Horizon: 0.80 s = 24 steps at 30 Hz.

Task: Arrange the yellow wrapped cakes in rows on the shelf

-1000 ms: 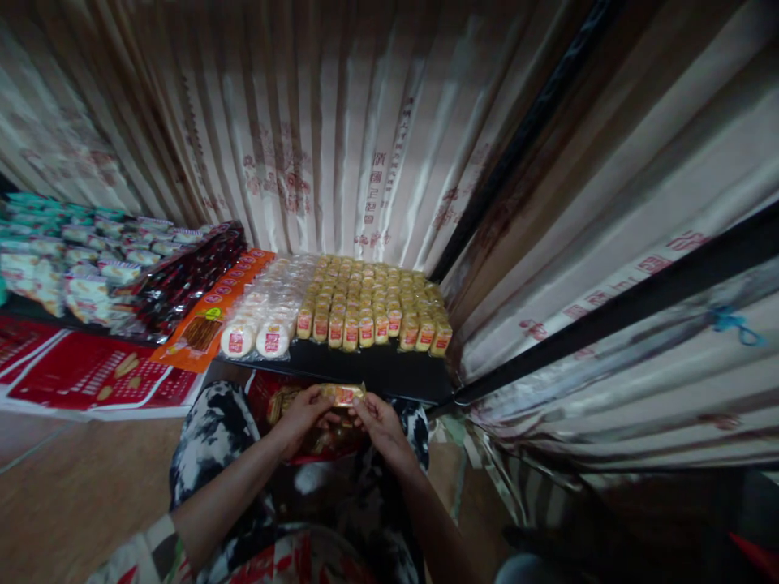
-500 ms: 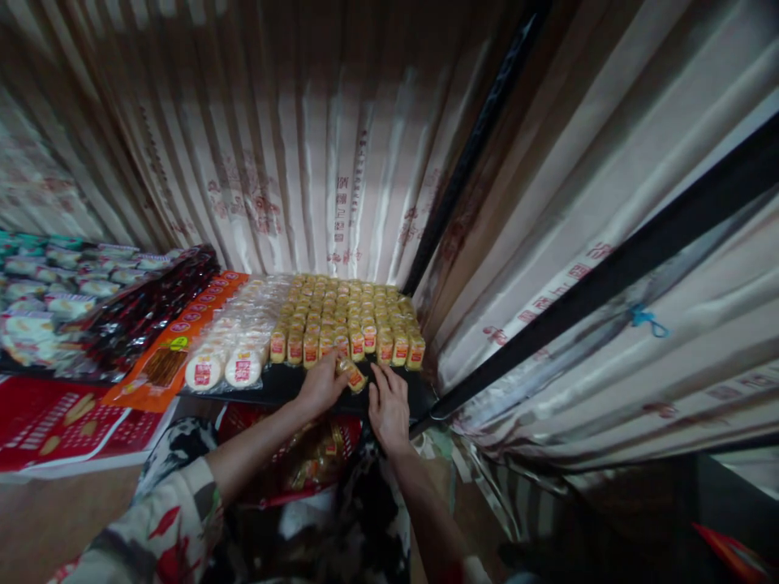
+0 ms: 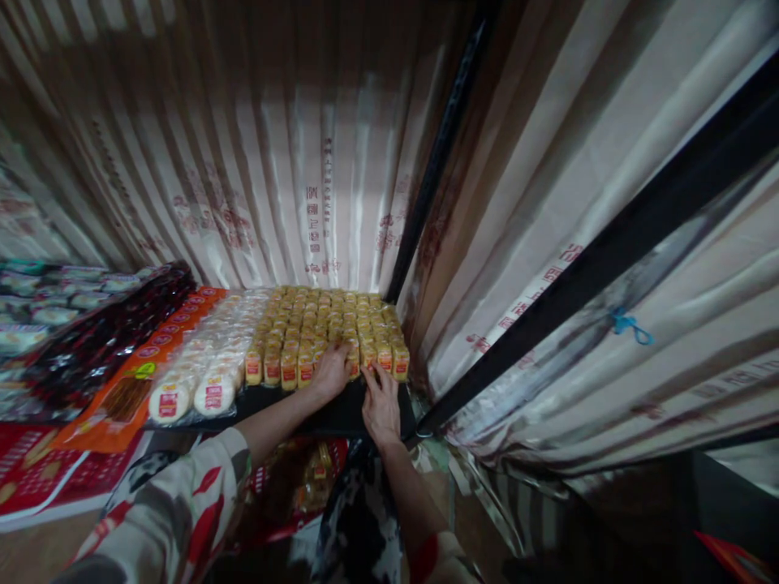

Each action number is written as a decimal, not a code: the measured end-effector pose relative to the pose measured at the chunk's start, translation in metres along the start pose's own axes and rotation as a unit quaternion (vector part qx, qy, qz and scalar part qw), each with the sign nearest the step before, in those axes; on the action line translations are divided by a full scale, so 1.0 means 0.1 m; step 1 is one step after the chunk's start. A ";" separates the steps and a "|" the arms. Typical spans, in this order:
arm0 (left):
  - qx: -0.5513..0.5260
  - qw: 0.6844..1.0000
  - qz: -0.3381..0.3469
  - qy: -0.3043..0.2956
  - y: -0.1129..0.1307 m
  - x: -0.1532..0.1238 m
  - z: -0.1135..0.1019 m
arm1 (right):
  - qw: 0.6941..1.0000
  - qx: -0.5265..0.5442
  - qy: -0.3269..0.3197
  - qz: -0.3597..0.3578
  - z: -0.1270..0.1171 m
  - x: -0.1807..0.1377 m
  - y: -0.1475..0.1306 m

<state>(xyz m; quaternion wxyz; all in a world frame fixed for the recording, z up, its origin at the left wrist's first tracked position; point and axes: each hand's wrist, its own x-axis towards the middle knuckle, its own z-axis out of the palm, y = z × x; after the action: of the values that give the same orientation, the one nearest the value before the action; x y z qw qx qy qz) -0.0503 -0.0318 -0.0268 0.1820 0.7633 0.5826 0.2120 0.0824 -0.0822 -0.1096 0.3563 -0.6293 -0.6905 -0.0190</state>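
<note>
Packets [image 3: 313, 324] stand ahead of left grip [image 3: 332, 375], curled, its hold indiscernible; right grip [image 3: 381, 407] rests alongside, part-open, seemingly empty. Uneven pressure could topple those nearest.

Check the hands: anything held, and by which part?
Can't tell: left hand and right hand are at the front of the yellow snack packs, any hold hidden.
</note>
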 end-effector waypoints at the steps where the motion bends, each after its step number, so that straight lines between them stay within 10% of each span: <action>1: 0.007 1.000 0.005 0.001 0.01 0.02 0.02 | 1.000 0.002 0.000 0.002 0.00 0.00 -0.01; 24: 0.013 0.990 0.126 0.061 -0.20 -0.22 0.34 | 0.997 -0.051 -0.056 0.005 -0.05 0.02 -0.08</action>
<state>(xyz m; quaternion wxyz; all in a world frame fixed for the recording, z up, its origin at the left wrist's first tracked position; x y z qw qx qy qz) -0.0531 -0.0492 -0.0685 0.1082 0.8184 0.4948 0.2714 0.0774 -0.0849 -0.1016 0.2851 -0.6503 -0.7040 -0.0169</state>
